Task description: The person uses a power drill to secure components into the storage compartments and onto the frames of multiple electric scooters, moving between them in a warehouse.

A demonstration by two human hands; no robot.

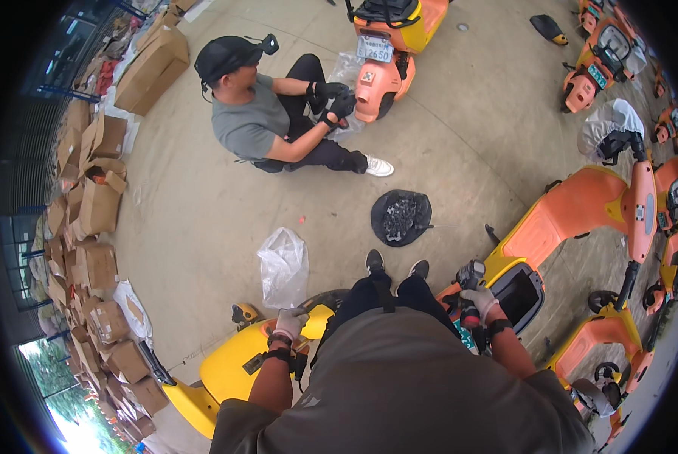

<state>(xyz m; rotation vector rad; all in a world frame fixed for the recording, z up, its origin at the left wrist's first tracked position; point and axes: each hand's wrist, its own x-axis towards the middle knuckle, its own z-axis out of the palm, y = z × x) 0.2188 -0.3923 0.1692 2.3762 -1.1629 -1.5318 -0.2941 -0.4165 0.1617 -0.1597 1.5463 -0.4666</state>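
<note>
White-gloved right hand [481, 298] grips a black-and-red power tool [470, 313].

the left forearm [271, 384] and torso [411, 378] hide part of the yellow scooter [231, 363].

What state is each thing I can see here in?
Left hand: gloved, at the yellow scooter
Right hand: gloved, gripping
Power tool: held
Yellow scooter: partly hidden
Clear plastic bag: lying on floor
Black bag: open, holding small pieces
Co-worker: seated, gloved
</note>
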